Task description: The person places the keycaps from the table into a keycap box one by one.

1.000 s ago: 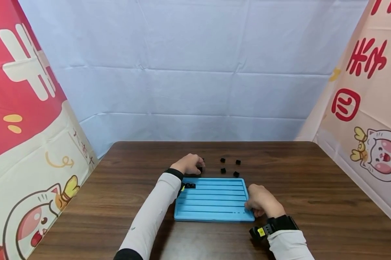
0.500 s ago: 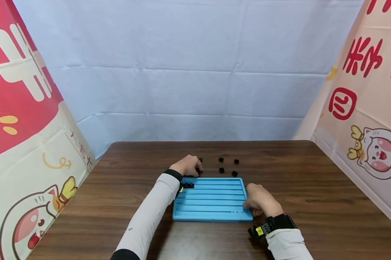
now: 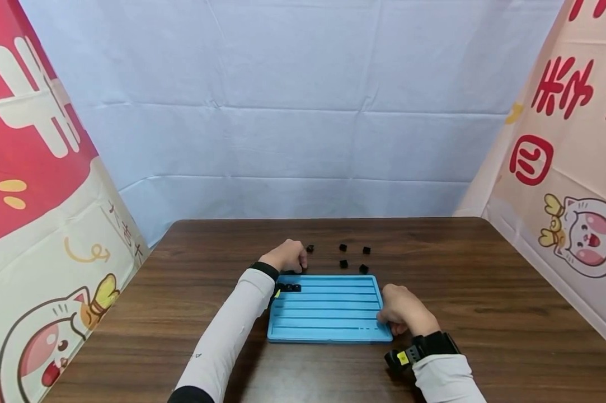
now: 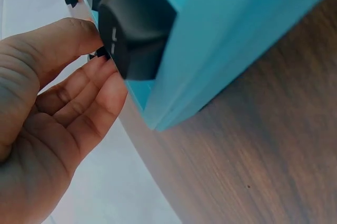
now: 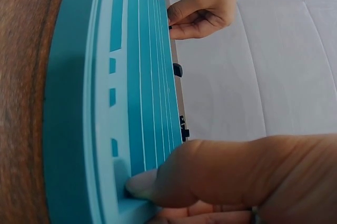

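Observation:
My left hand (image 3: 285,256) is just beyond the far left edge of a light blue grooved tray (image 3: 333,313). Its thumb and fingertips pinch a small black keycap (image 4: 101,52), mostly hidden by the fingers. Side by side in the tray's far left groove sit several black keycaps (image 3: 290,287); the left wrist view shows white marks on them, and one end keycap (image 4: 139,29) close up. At the tray's near right corner, my right hand (image 3: 408,310) grips the rim. Its thumb (image 5: 145,184) lies inside the corner while the other fingers are outside, partly hidden.
Loose black keycaps lie on the brown wooden table (image 3: 464,280) behind the tray, one keycap (image 3: 310,248) close to my left hand and several more, such as this keycap (image 3: 343,263), farther right. A pale cloth (image 3: 292,140) hangs behind the table.
My left hand has shifted slightly left with its fingers drawn in around the keycap, uncovering the loose keycap behind it. The right hand keeps its grip on the tray corner.

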